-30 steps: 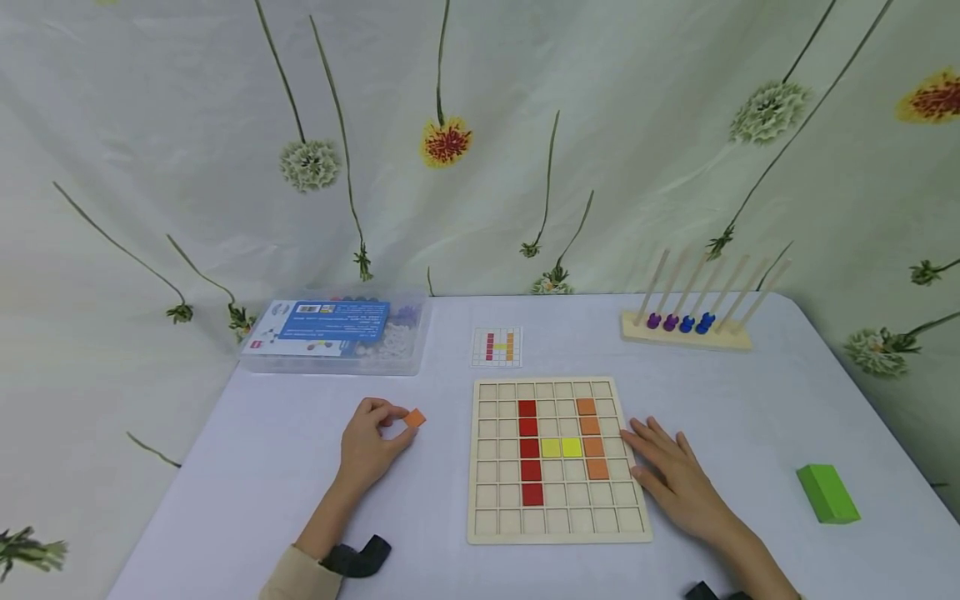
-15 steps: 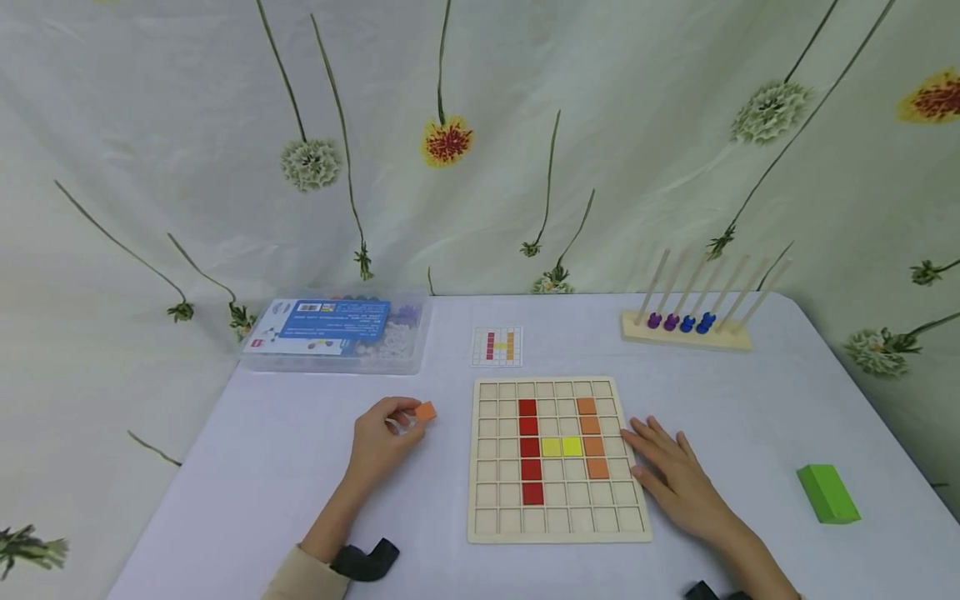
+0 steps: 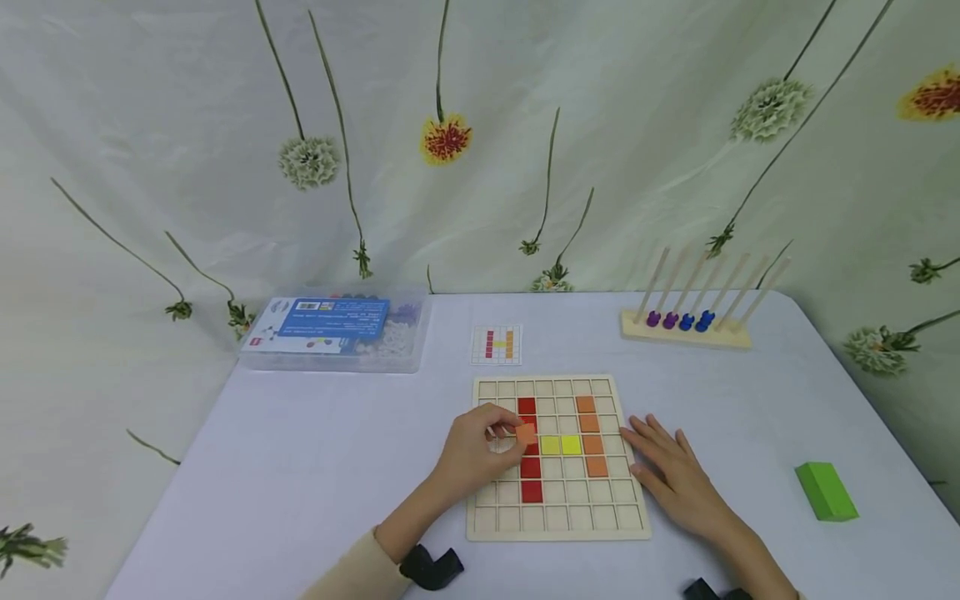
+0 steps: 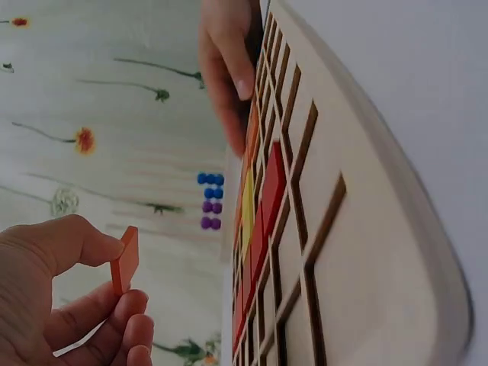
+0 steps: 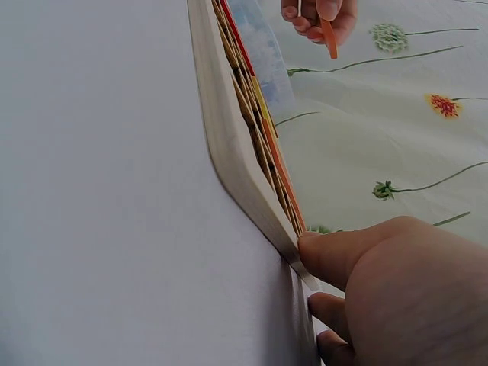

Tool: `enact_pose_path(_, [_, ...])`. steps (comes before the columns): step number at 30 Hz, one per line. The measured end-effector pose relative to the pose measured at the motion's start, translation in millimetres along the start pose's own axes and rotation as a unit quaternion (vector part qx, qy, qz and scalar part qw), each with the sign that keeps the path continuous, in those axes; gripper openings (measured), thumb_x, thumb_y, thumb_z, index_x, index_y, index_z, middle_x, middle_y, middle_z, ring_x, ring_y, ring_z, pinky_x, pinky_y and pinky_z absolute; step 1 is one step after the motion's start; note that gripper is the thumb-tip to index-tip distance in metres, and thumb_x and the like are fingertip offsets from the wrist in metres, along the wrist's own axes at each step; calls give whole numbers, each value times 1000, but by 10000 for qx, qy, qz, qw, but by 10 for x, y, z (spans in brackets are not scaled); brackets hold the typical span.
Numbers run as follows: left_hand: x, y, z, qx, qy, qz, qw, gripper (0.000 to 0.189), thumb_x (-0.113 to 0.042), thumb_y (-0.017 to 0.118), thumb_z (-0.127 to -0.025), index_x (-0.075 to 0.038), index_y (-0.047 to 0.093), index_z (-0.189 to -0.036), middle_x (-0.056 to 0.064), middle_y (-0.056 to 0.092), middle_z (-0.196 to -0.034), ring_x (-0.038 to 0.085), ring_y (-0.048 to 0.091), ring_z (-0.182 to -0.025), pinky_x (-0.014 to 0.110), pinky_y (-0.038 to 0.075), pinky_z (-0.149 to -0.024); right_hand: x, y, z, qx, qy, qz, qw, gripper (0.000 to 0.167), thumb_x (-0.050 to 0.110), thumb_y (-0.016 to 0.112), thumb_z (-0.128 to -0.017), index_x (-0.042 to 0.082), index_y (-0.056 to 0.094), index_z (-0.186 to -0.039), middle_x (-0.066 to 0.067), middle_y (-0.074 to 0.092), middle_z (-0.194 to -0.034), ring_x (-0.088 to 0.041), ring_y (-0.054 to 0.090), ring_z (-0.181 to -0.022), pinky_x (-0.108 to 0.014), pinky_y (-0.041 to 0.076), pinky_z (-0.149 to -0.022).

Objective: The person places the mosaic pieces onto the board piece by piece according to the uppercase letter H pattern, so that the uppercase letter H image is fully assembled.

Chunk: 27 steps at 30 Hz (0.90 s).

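Note:
My left hand [image 3: 472, 454] pinches an orange square tile [image 3: 526, 433] between thumb and fingers, held in the air over the left part of a wooden grid board [image 3: 510, 521]. In the left wrist view the orange tile [image 4: 126, 259] stands on edge, apart from the board. A column of red tiles [image 3: 532, 492], two yellow tiles [image 3: 561, 446] and a column of orange tiles [image 3: 590, 423] fill some cells. My right hand [image 3: 678, 483] rests at the board's right edge, thumb and fingertips touching it, fingers loosely extended.
Behind the board lies a small card [image 3: 497, 345] printed with a red, yellow and orange pattern. A clear plastic box [image 3: 337, 333] stands back left. A peg stand [image 3: 690, 333] with purple and blue beads is back right. A green block [image 3: 827, 492] lies far right.
My left hand has carried the orange tile rightward from beside the board to above its left columns. The right hand stays at the board's edge.

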<state>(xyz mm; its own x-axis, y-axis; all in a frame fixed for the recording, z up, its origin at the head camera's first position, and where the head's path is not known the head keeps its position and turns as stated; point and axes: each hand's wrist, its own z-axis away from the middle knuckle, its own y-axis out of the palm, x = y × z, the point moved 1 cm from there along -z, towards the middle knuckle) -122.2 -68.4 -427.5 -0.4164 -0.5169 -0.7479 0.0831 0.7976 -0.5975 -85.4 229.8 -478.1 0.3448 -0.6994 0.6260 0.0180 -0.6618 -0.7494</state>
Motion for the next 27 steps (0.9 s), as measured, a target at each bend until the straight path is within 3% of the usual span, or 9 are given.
enact_pose_path(7, [-263,367,-22,918,108,-316,9952,19,-14,77,-77,-9,73,-95,-2,67,-84,8,55,-74,14,43,-66,-15,2,-9,12,29,-1,10000,46,20,60,-96,10,53,-140,-21,41,-151,-46,26,-143,-67,5,-114])
enact_pose_path(10, [-323,489,-21,1161,181,-489,9919,20,-17,77,-76,-11,74,-95,-6,67,-83,2,54,-75,13,42,-67,-8,0,-10,22,37,-12,10000,46,20,60,-96,11,53,-140,-20,41,-151,-47,26,-143,-67,6,-114])
enact_pose_path(17, [-420,675,-6,1375,539,-1100,9829,17,-20,79,-74,-13,74,-89,-10,62,-76,-3,49,-71,10,37,-63,14,-9,-8,11,13,19,10000,46,19,61,-95,11,53,-140,-20,42,-150,-47,28,-142,-68,8,-113])
enact_pose_path(27, [-433,832,-22,1701,641,-1363,9739,18,-19,82,-71,-11,74,-84,-10,58,-70,-3,44,-67,11,33,-58,5,-2,-14,-55,-71,-1,10000,46,18,62,-94,11,54,-139,-21,44,-149,-46,29,-142,-70,9,-112])
